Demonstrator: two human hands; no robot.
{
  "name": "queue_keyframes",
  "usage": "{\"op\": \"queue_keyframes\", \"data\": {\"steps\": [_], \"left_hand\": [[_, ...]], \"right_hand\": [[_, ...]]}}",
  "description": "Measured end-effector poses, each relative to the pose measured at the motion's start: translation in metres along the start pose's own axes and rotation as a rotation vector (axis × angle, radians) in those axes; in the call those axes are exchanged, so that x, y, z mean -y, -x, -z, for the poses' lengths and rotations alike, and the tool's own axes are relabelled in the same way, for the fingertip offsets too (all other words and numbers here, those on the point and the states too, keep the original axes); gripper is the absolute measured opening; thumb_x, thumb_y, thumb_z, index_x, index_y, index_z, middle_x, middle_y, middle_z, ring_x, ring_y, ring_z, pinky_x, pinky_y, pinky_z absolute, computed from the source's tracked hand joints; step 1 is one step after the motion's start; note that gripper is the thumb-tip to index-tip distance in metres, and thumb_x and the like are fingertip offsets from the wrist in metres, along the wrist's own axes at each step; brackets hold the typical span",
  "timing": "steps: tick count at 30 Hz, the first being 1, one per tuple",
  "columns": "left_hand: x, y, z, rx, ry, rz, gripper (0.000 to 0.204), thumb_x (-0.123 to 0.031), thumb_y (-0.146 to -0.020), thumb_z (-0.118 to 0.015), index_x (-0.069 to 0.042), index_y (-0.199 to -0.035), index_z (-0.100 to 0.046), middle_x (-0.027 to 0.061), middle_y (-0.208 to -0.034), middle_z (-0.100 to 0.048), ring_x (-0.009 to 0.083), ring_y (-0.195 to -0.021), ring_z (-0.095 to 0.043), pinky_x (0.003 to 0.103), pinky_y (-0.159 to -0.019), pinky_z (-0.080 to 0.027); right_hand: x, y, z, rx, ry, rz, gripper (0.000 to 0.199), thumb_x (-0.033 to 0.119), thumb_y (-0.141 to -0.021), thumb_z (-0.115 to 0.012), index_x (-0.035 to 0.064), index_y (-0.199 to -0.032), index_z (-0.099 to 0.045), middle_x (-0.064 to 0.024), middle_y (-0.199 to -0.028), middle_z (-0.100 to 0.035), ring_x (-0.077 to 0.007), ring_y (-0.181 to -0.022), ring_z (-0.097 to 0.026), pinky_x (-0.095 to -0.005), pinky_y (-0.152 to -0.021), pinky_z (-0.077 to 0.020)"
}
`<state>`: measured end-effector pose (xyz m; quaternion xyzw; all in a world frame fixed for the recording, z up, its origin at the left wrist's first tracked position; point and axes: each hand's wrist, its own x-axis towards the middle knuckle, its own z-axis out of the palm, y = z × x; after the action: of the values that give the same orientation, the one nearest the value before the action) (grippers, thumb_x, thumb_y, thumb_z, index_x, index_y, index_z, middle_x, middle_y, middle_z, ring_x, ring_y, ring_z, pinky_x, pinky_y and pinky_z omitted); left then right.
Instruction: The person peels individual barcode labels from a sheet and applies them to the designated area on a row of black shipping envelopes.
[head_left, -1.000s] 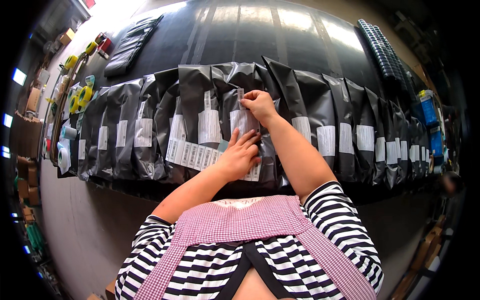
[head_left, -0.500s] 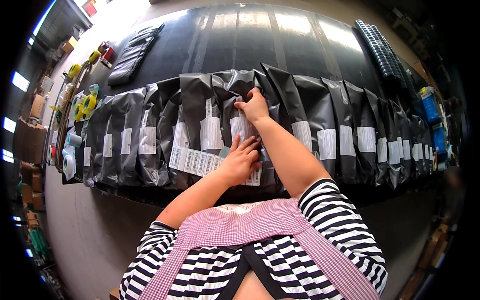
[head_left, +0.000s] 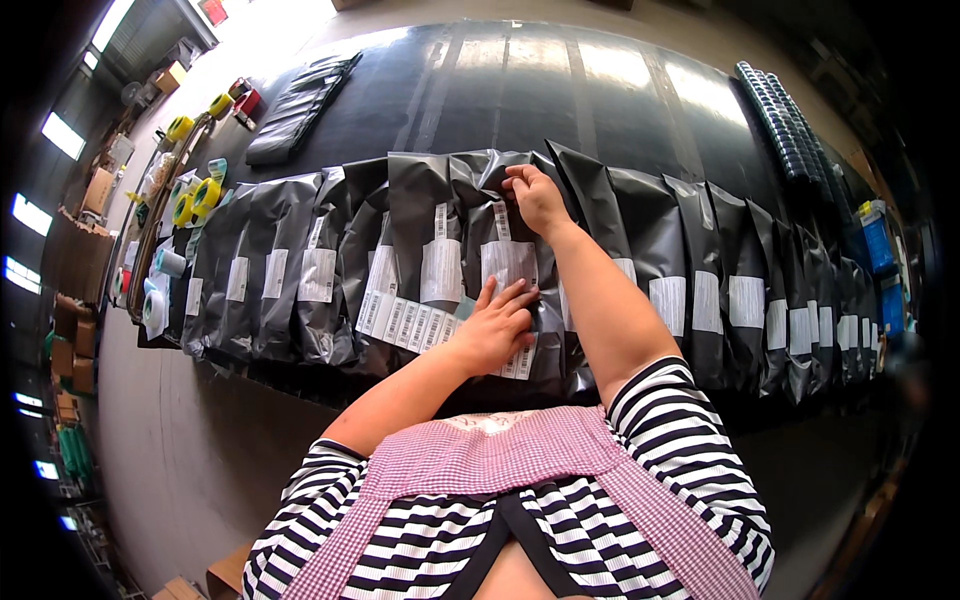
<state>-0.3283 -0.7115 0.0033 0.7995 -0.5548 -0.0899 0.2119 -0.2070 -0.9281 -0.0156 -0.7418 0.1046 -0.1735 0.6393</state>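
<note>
My left hand (head_left: 497,328) lies with spread fingers across a strip of white barcode labels (head_left: 408,322). The strip shows on both sides of it, and its fingertips touch the lower edge of a large white label (head_left: 508,262) on a dark grey plastic mailer bag (head_left: 475,183). A small barcode label (head_left: 502,222) sits upright on the same bag, above the large one. By the bag's upper part is my right hand (head_left: 540,203), fingers curled and thumb close to the index finger. Whether anything is between them I cannot tell.
Similar labelled bags (head_left: 640,220) stand in a row along the near side of the black table (head_left: 480,90). Flat black bags (head_left: 300,110) lie at the far left, tape rolls (head_left: 205,197) at the left edge. A dark checkered roll (head_left: 785,120) lies at the right.
My right hand has drawn up and away from the small barcode label, which now shows fully on the bag. The left hand stays on the strip. The whole view has shifted slightly.
</note>
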Motion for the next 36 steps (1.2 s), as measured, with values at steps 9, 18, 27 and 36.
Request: {"op": "queue_keyframes", "data": {"steps": [9,18,27,36], "left_hand": [[0.122,-0.049,0.056,-0.302,0.1,0.268,0.019,-0.019,-0.101,-0.055,0.001,-0.102,-0.058,0.0342,-0.141,-0.05,0.0439,-0.128,-0.052,0.047,-0.105,-0.044],[0.103,-0.07,0.062,-0.005,-0.075,0.507,0.031,-0.027,-0.1,-0.056,0.002,-0.109,-0.062,0.0273,-0.151,-0.044,0.0379,-0.135,-0.049,0.045,-0.112,-0.039],[0.031,-0.014,0.018,-0.074,-0.015,-0.032,0.02,-0.019,-0.094,-0.063,-0.002,-0.093,-0.052,0.0173,-0.147,-0.051,0.0381,-0.149,-0.032,0.054,-0.123,-0.022],[0.026,-0.012,0.033,-0.076,0.276,0.104,0.019,-0.017,-0.094,-0.065,-0.003,-0.089,-0.055,0.018,-0.143,-0.057,0.0405,-0.145,-0.037,0.052,-0.12,-0.028]], "right_hand": [[0.008,0.007,-0.02,0.0,0.518,0.207,0.025,0.006,-0.092,-0.054,0.0026,-0.112,-0.068,-0.0231,-0.113,-0.069,-0.0404,-0.11,-0.064,-0.0443,-0.096,-0.0511],[0.011,0.003,0.018,0.097,0.304,-0.08,0.034,0.005,-0.093,-0.062,-0.0041,-0.125,-0.062,-0.0235,-0.129,-0.063,-0.034,-0.122,-0.062,-0.0398,-0.102,-0.0498],[0.013,0.011,-0.004,-0.002,0.624,0.053,0.055,0.025,-0.066,-0.094,0.0016,-0.107,-0.066,-0.016,-0.114,-0.063,-0.0368,-0.111,-0.061,-0.0434,-0.094,-0.0502],[0.022,0.016,0.003,-0.05,0.31,-0.02,0.036,0.03,-0.092,-0.072,-0.0003,-0.111,-0.066,-0.0207,-0.111,-0.07,-0.0348,-0.106,-0.068,-0.0406,-0.09,-0.0526]]}}
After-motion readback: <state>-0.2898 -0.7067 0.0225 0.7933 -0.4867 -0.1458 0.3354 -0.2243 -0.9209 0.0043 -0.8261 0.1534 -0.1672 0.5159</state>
